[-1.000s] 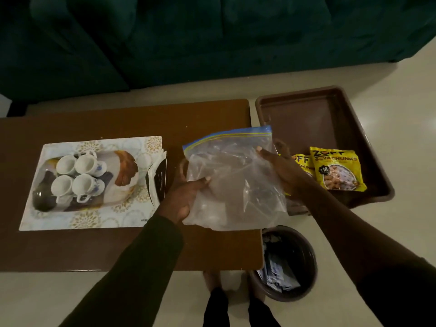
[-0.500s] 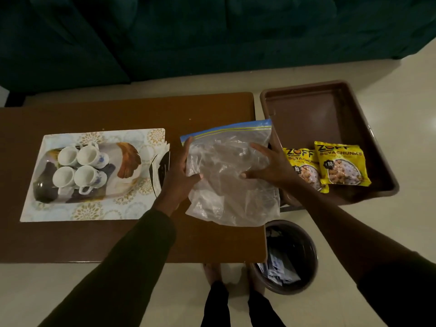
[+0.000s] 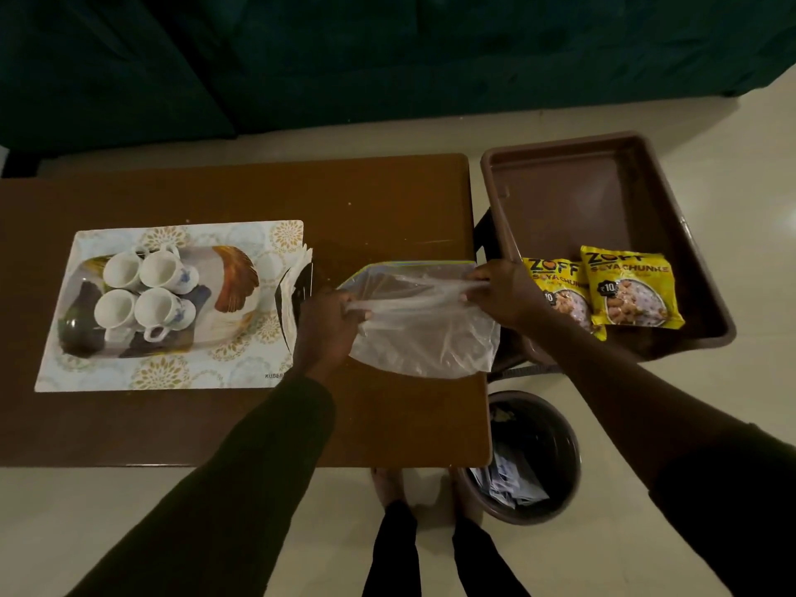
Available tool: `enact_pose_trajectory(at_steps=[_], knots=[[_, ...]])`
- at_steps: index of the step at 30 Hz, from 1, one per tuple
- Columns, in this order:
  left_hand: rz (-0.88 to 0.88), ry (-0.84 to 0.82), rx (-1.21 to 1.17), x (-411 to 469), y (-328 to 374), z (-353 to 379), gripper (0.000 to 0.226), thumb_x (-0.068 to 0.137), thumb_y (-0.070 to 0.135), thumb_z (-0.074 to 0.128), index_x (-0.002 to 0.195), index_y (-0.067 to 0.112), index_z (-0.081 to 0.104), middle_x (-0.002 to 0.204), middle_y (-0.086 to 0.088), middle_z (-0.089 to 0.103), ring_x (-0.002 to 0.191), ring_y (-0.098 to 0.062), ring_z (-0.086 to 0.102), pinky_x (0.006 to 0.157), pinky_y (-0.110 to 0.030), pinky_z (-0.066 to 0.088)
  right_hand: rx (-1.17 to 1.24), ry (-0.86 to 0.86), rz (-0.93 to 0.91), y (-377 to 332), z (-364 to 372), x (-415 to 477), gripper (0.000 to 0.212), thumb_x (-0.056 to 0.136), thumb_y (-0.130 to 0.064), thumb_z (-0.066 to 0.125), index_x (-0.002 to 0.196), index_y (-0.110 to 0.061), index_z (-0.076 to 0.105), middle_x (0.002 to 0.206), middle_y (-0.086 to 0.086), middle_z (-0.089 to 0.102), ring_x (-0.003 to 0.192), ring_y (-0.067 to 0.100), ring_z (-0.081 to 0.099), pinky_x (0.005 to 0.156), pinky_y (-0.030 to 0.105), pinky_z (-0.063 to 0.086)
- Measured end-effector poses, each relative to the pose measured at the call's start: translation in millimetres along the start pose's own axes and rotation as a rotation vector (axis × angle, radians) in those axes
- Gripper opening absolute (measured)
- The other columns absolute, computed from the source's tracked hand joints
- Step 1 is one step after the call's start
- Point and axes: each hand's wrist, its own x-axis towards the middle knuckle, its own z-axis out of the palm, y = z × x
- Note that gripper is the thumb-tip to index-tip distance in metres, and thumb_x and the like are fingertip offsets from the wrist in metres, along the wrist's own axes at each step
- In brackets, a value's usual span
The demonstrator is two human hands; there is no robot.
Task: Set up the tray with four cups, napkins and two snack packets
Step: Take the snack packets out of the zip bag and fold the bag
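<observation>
Standing barefoot on the pale floor at the near edge of the brown wooden table (image 3: pixel 215 424). Sitting on the floor just beside the table's near right corner: a round dark bin (image 3: pixel 523 456) with crumpled paper inside.

Reaching out over the table in dark sleeves. Pinching one side of a clear zip bag (image 3: pixel 424 333) with the left hand (image 3: pixel 329 327), fingers closed tight on the plastic. Gripping the other side with the right hand (image 3: pixel 502 297), also closed on the plastic. Stretching the bag between both hands, above the right end of the table, with its blue zip edge on the far side. Cannot tell if anything is inside the bag.

Lying on the left part of the table: a flowery tray (image 3: pixel 172 377) with a bird picture. Standing on the tray in a tight square: four white cups (image 3: pixel 144 293), mouths up, handles pointing right. Leaning at the tray's right edge, near the left hand: a stack of paper napkins (image 3: pixel 290 290).

Resting beside the table's right end: a brown plastic tub (image 3: pixel 603 200). Lying inside the tub at its near side: two yellow soya chunks packets (image 3: pixel 629 290), one partly over the other, the left one partly hidden behind the right hand.

Stretching beyond the table, across the far side: a dark green sofa (image 3: pixel 301 58).
</observation>
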Motion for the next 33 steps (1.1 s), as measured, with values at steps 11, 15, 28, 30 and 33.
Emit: enact_pose_trajectory(at_steps=[11,15,28,30,33], knots=[[0.003,0.146,0.009,-4,-1,-1,0.023,0.091,0.029,0.065,0.105,0.011,0.064,0.098,-0.009,0.070,0.086,-0.022,0.062,0.073,-0.031,0.047,-0.035,-0.016,-0.145,-5,5,-24,0.014,0.080,-0.007,0.066,0.079,-0.013,0.054,0.076,0.004,0.056,0.067,0.017,0.053,0.061,0.029,0.042],[0.029,0.164,-0.006,-15,27,21,0.019,0.095,0.016,0.057,0.112,0.008,0.062,0.106,-0.011,0.071,0.094,-0.023,0.067,0.065,-0.021,0.044,0.008,0.321,-0.115,-30,28,-35,0.010,0.083,-0.009,0.062,0.091,-0.006,0.058,0.090,0.005,0.054,0.071,0.014,0.050,0.055,0.019,0.035],[-0.549,-0.878,-0.811,-23,71,34,0.039,0.101,0.036,0.041,0.124,0.010,0.060,0.113,-0.015,0.070,0.099,-0.028,0.068,0.076,-0.043,0.058,0.926,-0.032,0.205,1,50,-101,0.041,0.082,-0.030,0.071,0.118,-0.039,0.052,0.114,-0.009,0.064,0.098,0.007,0.068,0.077,0.025,0.059],[-0.525,-0.975,-0.537,-24,74,41,0.039,0.099,0.034,0.049,0.126,0.008,0.059,0.122,-0.019,0.067,0.108,-0.035,0.066,0.087,-0.051,0.057,0.783,0.018,0.235,10,59,-118,0.040,0.081,-0.025,0.075,0.112,-0.038,0.054,0.103,-0.012,0.066,0.087,-0.006,0.067,0.068,0.011,0.054],[-0.410,-1.048,-0.113,-28,90,59,0.035,0.098,0.027,0.055,0.127,0.009,0.057,0.121,-0.017,0.066,0.101,-0.033,0.067,0.086,-0.050,0.058,0.612,0.127,0.281,35,72,-145,0.036,0.085,-0.024,0.070,0.113,-0.036,0.052,0.097,-0.017,0.064,0.083,-0.017,0.061,0.062,0.001,0.046]])
